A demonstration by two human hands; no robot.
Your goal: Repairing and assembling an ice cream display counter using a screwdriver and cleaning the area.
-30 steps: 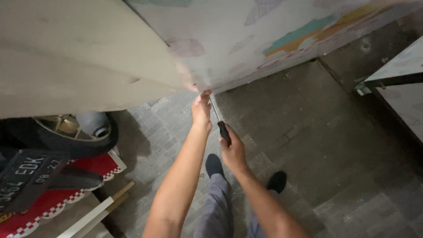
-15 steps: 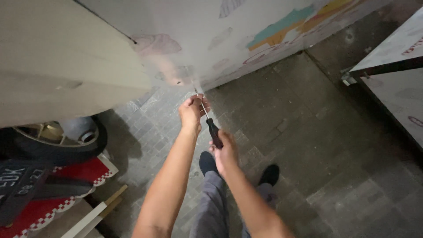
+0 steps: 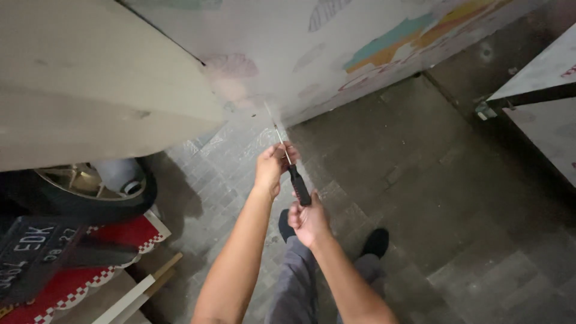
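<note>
Holding a screwdriver [image 3: 298, 185] in both hands near the middle of the view. Pinching the bare metal shaft with the left hand [image 3: 271, 168], closed on it just above the handle. Clenching the right hand [image 3: 309, 219] round the butt of the black handle, at about 5 o'clock from the left hand. Pointing the tip up toward 11 o'clock, at the lower edge of the pastel-patterned sheet [image 3: 300, 42] and the corner where the big beige board [image 3: 90, 78] meets it. Cannot tell for sure whether the tip touches the sheet; looks to stop just short, over the grey paving [image 3: 420, 180]. Cannot make out any screw, hole or fastener at the tip: too dim and too small.

Judging progress from that: tool in hand and lined up, grip settled on both shaft and handle. Seemingly not yet engaged with anything, so any turning or prying counts as left to do. Seeing no loosened piece and no removed screw on the paving nearby to mark a finished step.

Standing on the paving in black shoes [image 3: 376, 242] and grey trousers [image 3: 297, 282], at 6 o'clock below the hands. Noting at 8 o'clock a car wheel [image 3: 90, 186] tucked under the beige board, then a dark number plate [image 3: 30, 252] and a red mat with a checkered border [image 3: 90, 270] toward 7 o'clock, with pale wooden strips [image 3: 138, 291] lying by the mat. Noting at 2 o'clock a white panel with a dark edge [image 3: 540, 78], well apart from the hands.
</note>
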